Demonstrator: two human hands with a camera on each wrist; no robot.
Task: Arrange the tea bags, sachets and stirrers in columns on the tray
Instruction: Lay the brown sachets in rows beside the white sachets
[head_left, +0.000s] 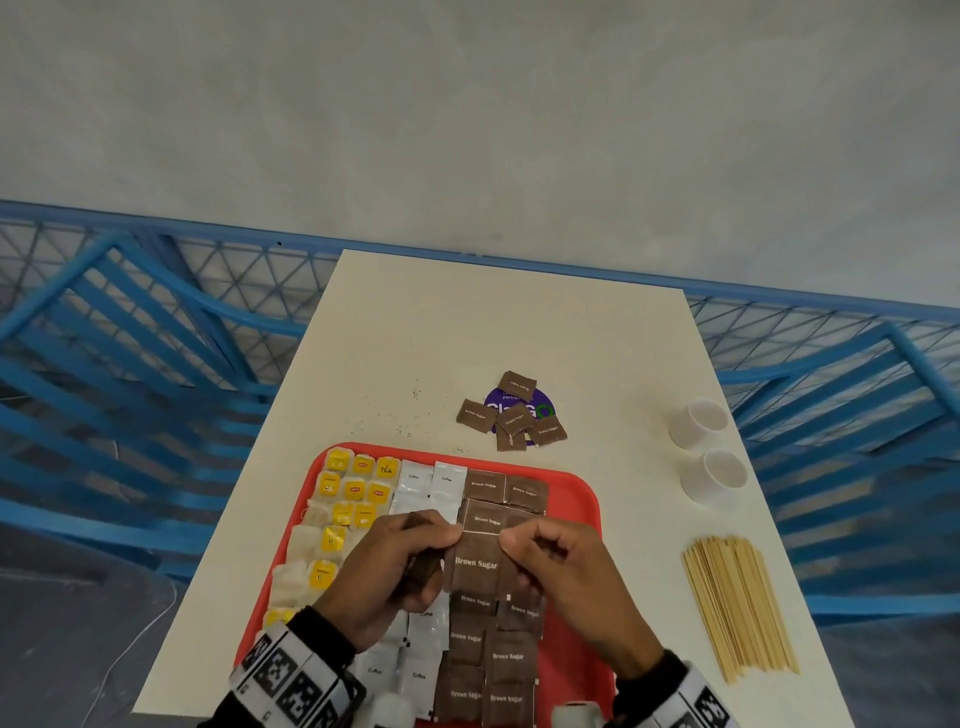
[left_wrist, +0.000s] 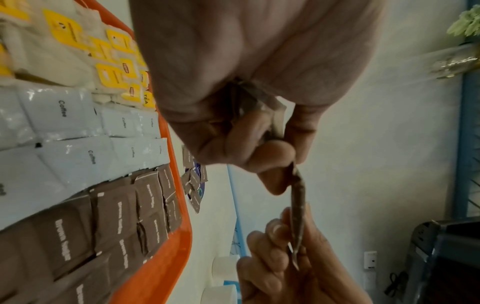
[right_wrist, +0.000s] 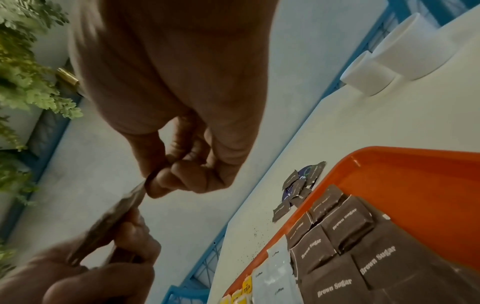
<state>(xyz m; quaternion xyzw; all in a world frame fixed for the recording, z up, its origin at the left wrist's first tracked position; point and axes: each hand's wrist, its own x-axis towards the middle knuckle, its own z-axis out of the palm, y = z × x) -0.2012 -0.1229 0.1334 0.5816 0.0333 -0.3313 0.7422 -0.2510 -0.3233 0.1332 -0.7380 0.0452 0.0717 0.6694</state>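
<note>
Above the red tray (head_left: 576, 499), both hands hold one brown sugar sachet (head_left: 475, 564) between them. My left hand (head_left: 451, 535) pinches its left edge and keeps more brown sachets (head_left: 423, 569) tucked in the palm. My right hand (head_left: 506, 544) pinches its right edge. The left wrist view shows the sachet (left_wrist: 298, 207) edge-on between the left hand (left_wrist: 291, 164) and the right hand (left_wrist: 285, 253). On the tray lie columns of yellow-tagged tea bags (head_left: 332, 538), white coffee sachets (head_left: 413, 480) and brown sugar sachets (head_left: 506, 657). Wooden stirrers (head_left: 737, 608) lie on the table to the right.
Several loose brown sugar sachets (head_left: 511, 415) lie on a purple sticker beyond the tray. Two white paper cups (head_left: 698, 422) lie on their sides at the table's right edge. Blue railings and chairs (head_left: 130, 364) flank the white table (head_left: 467, 322).
</note>
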